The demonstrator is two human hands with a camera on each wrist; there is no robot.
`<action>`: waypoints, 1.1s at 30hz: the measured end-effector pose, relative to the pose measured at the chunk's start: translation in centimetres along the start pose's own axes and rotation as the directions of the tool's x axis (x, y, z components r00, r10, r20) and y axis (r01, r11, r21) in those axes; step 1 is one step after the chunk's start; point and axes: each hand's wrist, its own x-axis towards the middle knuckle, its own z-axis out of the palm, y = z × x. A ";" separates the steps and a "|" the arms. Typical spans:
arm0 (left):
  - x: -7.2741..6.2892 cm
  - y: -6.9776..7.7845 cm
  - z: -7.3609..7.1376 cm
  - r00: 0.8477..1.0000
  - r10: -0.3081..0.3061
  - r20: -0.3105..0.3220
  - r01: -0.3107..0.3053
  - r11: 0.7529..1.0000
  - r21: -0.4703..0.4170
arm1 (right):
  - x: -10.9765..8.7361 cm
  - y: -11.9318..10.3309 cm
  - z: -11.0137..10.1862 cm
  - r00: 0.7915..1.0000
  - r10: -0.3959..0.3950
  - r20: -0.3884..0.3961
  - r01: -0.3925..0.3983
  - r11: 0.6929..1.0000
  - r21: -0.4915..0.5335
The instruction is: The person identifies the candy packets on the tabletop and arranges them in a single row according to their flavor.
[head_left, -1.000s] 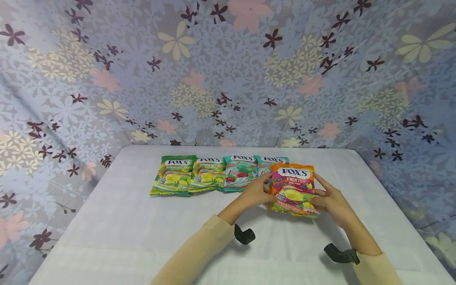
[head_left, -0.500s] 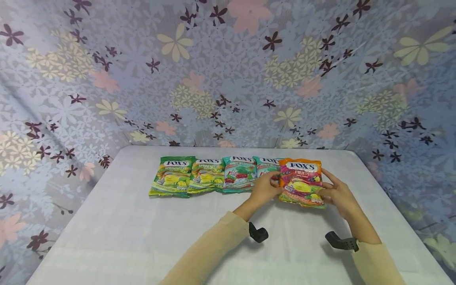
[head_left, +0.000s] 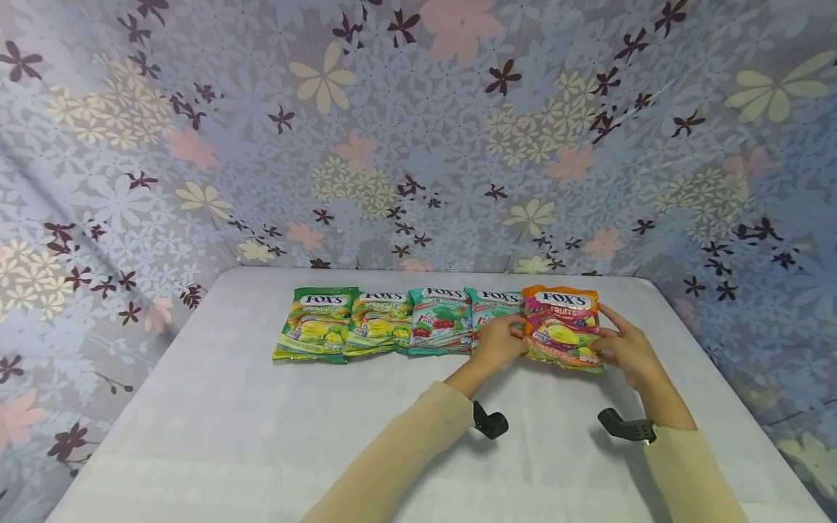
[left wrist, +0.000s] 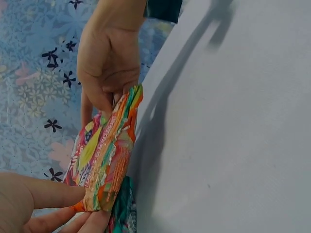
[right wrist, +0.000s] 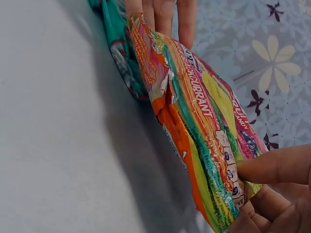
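An orange and magenta bag of Fox's fruit candy point(head_left: 562, 330) is held between both hands at the right end of a row of candy bags. My left hand point(head_left: 500, 343) pinches its left edge, thumb in front and fingers behind, as the left wrist view shows. On the opposite edge my right hand point(head_left: 631, 356) grips the bag, its thumb point(right wrist: 277, 165) on the printed front. Both wrist views show the bag's lower edge raised off the cloth, with a shadow beneath. Just left of it lies a teal mint candy bag point(head_left: 492, 305), partly covered by the left hand.
Another teal mint bag point(head_left: 441, 319) and two green spring tea bags, one in the middle point(head_left: 381, 323) and one at the far left point(head_left: 317, 325), lie side by side. They rest on a white-covered table point(head_left: 261, 436). A floral curtain point(head_left: 418, 145) stands behind the table.
Both hands have carried the fruit candy bag to the right and back, to the row's right end. More of the nearest mint bag now shows. The other bags stay put.
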 end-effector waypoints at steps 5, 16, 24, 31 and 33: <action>0.3 0.7 0.4 1.000 -0.015 0.010 0.014 0.999 0.029 | 0.8 0.0 -0.6 1.000 0.026 0.002 -0.026 1.000 -0.001; 0.1 1.4 1.4 0.996 -0.055 0.065 0.053 0.998 0.032 | 2.6 0.6 -1.4 0.997 0.071 -0.006 -0.071 0.997 -0.039; 0.0 1.5 1.8 0.990 -0.062 0.130 0.055 0.997 0.060 | 3.5 1.5 -1.1 0.990 0.129 -0.064 -0.130 0.991 -0.014; -0.2 1.3 1.8 0.984 -0.031 0.176 0.027 0.999 0.026 | 3.7 1.8 -0.9 0.992 0.090 -0.083 -0.095 0.994 -0.055; -0.1 1.2 1.7 0.984 -0.035 0.177 0.032 0.999 0.025 | 3.8 1.9 -0.8 0.992 0.086 -0.094 -0.092 0.994 -0.054</action>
